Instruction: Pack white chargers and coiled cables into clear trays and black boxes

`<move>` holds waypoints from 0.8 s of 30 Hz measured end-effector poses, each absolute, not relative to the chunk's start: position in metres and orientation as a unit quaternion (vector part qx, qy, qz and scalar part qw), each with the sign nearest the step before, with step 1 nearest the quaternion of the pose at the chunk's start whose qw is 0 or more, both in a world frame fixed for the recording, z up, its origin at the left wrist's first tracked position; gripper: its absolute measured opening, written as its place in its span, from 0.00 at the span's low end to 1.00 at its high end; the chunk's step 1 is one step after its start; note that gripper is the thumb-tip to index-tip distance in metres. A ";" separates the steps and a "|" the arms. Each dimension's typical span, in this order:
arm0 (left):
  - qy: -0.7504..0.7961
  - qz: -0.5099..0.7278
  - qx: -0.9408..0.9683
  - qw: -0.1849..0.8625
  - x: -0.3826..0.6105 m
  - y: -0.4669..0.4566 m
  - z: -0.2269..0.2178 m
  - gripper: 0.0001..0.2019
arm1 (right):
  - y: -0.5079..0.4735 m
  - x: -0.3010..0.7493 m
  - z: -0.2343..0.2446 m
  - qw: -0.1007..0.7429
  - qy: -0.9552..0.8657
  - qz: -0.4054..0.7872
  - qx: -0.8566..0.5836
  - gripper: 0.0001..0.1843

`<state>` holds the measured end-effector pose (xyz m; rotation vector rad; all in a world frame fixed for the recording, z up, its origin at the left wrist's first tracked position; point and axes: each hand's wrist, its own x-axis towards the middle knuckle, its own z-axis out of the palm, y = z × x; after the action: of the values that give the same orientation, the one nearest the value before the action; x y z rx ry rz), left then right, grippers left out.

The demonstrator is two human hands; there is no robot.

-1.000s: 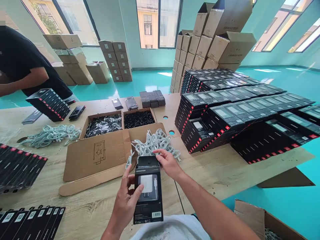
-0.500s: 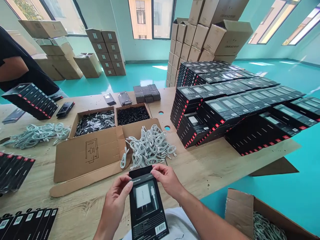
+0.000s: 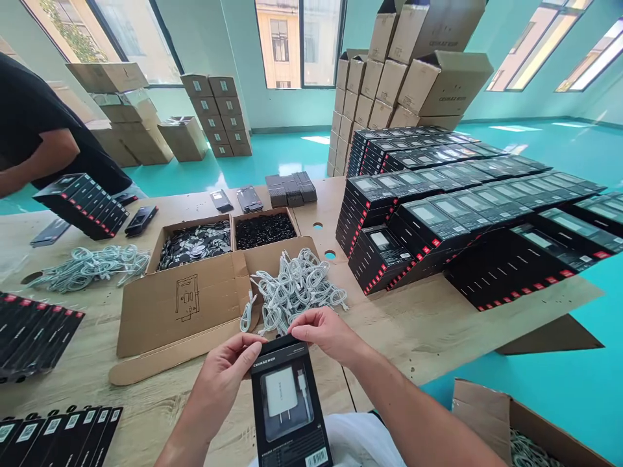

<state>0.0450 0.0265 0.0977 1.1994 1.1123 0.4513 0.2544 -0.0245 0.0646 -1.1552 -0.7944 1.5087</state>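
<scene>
I hold a black retail box [image 3: 287, 405] with a clear window showing a white charger and cable, upright in front of me near the table's front edge. My left hand [image 3: 228, 370] pinches its top left corner. My right hand [image 3: 324, 332] is closed over its top edge, fingers pressing on the top flap. Just beyond the box lies a pile of coiled white cables [image 3: 294, 288] on the wooden table [image 3: 428, 324].
An open cardboard carton [image 3: 195, 292] holds black parts in two compartments. Stacks of black boxes [image 3: 467, 220] fill the right side, more lie at left [image 3: 34, 331]. A person in black [image 3: 43, 130] stands at far left. A carton with cables [image 3: 525, 434] sits on the floor.
My left hand moved from the box's side up to its top left corner. My right hand came down onto the top flap, which now looks closed. The view shifted slightly.
</scene>
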 end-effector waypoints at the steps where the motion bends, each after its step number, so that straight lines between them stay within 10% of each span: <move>1: 0.487 0.202 0.535 0.660 0.044 0.026 0.096 0.21 | -0.024 0.255 0.066 0.513 -0.337 0.630 -0.476 0.09; 11: 0.524 0.260 0.619 0.524 0.022 -0.014 0.090 0.21 | -0.055 0.243 0.063 0.485 -0.355 0.631 -0.489 0.23; 16: 0.582 0.215 0.745 0.245 0.035 -0.051 0.063 0.62 | -0.044 0.216 0.049 0.550 -0.344 0.530 -0.547 0.26; 24: 0.635 0.217 0.731 -0.123 -0.104 -0.011 0.139 0.35 | -0.036 0.239 0.057 0.521 -0.480 0.426 -0.562 0.25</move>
<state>-0.1042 -0.0109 0.1393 2.4955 2.1681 0.7391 0.2392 -0.0356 0.0565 -1.3477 -1.1497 1.0217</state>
